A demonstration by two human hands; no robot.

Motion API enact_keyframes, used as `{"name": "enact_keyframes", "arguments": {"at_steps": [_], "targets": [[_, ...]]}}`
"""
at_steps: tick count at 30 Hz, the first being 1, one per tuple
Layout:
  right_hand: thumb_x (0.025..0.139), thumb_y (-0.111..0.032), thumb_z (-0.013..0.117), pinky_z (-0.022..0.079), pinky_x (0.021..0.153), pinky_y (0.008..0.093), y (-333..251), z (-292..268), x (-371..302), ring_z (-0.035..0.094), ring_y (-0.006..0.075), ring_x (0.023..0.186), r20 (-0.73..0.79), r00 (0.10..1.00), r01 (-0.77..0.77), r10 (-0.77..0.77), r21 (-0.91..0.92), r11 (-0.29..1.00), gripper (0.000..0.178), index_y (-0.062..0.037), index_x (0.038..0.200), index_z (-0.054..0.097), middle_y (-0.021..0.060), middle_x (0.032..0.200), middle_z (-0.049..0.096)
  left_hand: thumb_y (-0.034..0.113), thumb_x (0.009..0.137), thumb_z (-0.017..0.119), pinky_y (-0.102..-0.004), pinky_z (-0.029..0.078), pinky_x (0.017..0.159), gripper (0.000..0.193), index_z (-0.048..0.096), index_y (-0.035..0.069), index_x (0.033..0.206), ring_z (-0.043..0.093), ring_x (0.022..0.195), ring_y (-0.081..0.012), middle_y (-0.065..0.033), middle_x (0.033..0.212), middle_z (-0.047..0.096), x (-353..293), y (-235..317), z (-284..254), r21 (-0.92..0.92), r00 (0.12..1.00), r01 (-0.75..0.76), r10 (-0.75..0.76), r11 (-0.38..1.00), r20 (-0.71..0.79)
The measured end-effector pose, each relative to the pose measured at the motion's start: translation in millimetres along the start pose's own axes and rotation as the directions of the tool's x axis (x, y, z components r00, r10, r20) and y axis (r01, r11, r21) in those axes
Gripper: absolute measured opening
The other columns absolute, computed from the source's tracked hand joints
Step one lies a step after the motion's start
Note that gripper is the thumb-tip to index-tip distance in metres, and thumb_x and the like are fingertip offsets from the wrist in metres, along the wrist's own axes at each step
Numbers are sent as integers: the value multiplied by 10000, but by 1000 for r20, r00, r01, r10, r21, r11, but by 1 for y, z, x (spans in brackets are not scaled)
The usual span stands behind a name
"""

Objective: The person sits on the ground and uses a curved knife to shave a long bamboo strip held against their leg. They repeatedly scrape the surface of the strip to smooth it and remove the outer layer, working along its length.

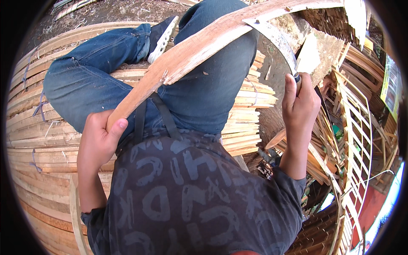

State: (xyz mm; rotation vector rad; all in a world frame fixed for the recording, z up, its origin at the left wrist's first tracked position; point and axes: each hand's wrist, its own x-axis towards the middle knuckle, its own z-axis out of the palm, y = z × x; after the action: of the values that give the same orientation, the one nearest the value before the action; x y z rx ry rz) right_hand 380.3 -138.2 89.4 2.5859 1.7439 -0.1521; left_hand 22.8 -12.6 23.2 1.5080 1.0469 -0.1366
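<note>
My left hand [100,136] is closed round the near end of a long wooden slat [187,51], thumb along its top. The slat slants up to the right across my raised knee, and its near part has a rough, splintered edge. In my right hand [301,100] is the dark handle of a sickle [278,40], whose curved metal blade reaches up and left. The blade's tip end overlaps the slat's lower edge; whether it cuts into the wood I cannot tell.
Bundled wooden slats [38,123] lie beneath me and to the left, tied with thin cords. A stone-like block [327,46] stands beyond my right hand. At the right are a bent lattice of strips [357,140] and piled sticks [327,157]. Shavings cover the ground [123,10] at the top.
</note>
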Motion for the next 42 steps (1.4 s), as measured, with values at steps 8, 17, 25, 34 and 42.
{"name": "enact_keyframes", "arguments": {"at_steps": [8,17,25,34,42], "targets": [[863,-310,690,430,473,393,-14,4,15,563,304,521,-10,996,86,-87,-63,994,315,-49,818,520,107,637,558,476,873,604,-386,351,477,571,520,-48,663,392,452,-274,-158,505,396,2,5,3,16,999,-14,13,1000,32],[974,-302,534,433,510,399,64,-7,23,577,331,531,-111,984,-157,141,-150,976,294,-32,874,592,136,592,566,479,869,600,-397,354,481,567,524,-35,642,417,456,-317,-176,501,414,-1,9,-3,120,999,-6,2,993,34],[910,-243,643,402,469,365,-1,-2,1,524,299,485,8,999,-47,47,139,989,262,-16,825,546,119,560,503,510,885,572,-393,329,471,600,497,-34,643,391,450,-285,-149,498,383,4,0,5,60,999,-7,4,998,50],[885,-268,666,413,459,376,9,7,7,529,275,485,-18,999,45,-45,-1,999,305,-55,764,483,75,571,509,481,885,591,-374,327,460,563,534,-40,680,380,448,-258,-142,498,387,2,1,2,85,999,-36,35,996,13],[927,-370,596,423,462,394,29,9,18,569,291,513,-112,991,42,-67,-206,978,356,-69,768,489,84,590,557,427,868,625,-401,362,476,507,526,-27,666,474,463,-354,-183,505,444,-2,8,11,161,996,-46,57,986,-65]]}}
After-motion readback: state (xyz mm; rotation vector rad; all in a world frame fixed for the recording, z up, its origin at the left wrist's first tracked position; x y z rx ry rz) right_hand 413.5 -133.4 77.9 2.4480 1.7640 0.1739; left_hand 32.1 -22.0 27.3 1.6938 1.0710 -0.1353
